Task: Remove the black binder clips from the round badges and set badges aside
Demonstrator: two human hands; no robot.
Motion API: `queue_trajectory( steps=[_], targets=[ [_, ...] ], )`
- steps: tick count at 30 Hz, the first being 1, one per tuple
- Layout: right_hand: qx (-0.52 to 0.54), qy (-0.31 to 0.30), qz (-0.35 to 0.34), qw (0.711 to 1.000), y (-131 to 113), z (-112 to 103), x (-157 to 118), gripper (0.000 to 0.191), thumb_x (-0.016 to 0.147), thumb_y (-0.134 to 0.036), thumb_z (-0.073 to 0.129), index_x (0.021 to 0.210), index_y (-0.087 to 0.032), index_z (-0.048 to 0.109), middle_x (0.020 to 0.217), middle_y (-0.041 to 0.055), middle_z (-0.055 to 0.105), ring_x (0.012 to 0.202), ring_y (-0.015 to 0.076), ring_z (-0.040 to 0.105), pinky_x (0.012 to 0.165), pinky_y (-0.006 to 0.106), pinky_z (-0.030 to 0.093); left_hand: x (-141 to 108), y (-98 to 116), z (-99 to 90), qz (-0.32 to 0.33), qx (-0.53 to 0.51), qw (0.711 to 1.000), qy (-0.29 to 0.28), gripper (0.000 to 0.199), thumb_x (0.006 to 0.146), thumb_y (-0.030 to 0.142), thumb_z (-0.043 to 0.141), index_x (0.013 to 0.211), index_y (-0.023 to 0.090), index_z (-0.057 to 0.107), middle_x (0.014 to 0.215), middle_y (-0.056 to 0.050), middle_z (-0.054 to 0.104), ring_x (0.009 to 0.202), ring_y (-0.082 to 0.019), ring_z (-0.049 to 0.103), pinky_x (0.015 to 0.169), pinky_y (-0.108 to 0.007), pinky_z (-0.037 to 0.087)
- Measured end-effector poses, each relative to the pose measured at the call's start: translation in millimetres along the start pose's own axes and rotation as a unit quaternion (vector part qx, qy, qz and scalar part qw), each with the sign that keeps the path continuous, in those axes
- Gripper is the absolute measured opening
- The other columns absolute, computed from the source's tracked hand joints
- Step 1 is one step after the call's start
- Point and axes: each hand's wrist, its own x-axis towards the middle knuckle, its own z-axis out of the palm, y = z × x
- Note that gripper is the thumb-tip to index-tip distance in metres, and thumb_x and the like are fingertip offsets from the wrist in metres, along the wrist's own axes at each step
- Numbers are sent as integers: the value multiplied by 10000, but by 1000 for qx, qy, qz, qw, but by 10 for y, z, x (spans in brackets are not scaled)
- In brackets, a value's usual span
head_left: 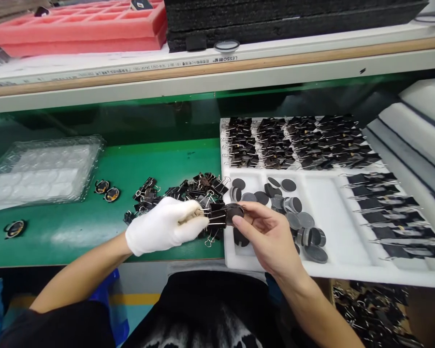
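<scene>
Our gloved left hand (165,226) pinches a binder clip (217,214) open over the table edge; our bare right hand (270,232) grips a disc (235,211) in its jaws. We judge that a slipping glove could snap the clip shut and knock the disc crooked.

A green bench (94,232) carries a white foam tray (333,270). Left of the tray lies a heap of black binder clips (174,191); farther left, a clear plastic tray (39,169) and three small round parts (107,189).

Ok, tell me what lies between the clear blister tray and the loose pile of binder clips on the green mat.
Head view: two small round amber-faced parts lie side by side on the green mat.
</scene>
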Motion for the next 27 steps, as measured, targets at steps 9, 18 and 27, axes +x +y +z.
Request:
queue_trajectory(
  steps=[9, 18, 27],
  targets=[
    [79, 53, 45, 995, -31, -107, -10, 254, 774, -374, 925, 984, -272, 826, 871, 1, 780, 722, 113, 713, 659, 197, 614, 304, -85, -207, 42, 184, 977, 94, 338, 1049, 440, 488, 1229, 234, 687, 890, -10, 722, 782, -175, 672, 719, -284, 472],
    [152, 74, 122, 978, -82, -94, -21, 279, 727, -381, 960, 941, -301, 800, 1037, -8, 816, 894, 155, 759, 871, 302, 639, 1214, -213, -71, 192, 200, 959, 55, 311, 1003, 399, 620, 792, 186, 705, 776, -17, 644, 693, -149, 593, 653, -286, 398],
    [4, -6, -81, 997, 49, 136, -75, 231, 802, -223, 888, 1010, -305, 828, 1304, 56, 764, 1173, 248, 747, 991, 393, 640, 483, 324, -53, 182, -17, 961, 208, 156, 986, 268, 595, 878, 207, 688, 900, -27, 703, 822, -141, 655, 760, -279, 527]
  ],
)
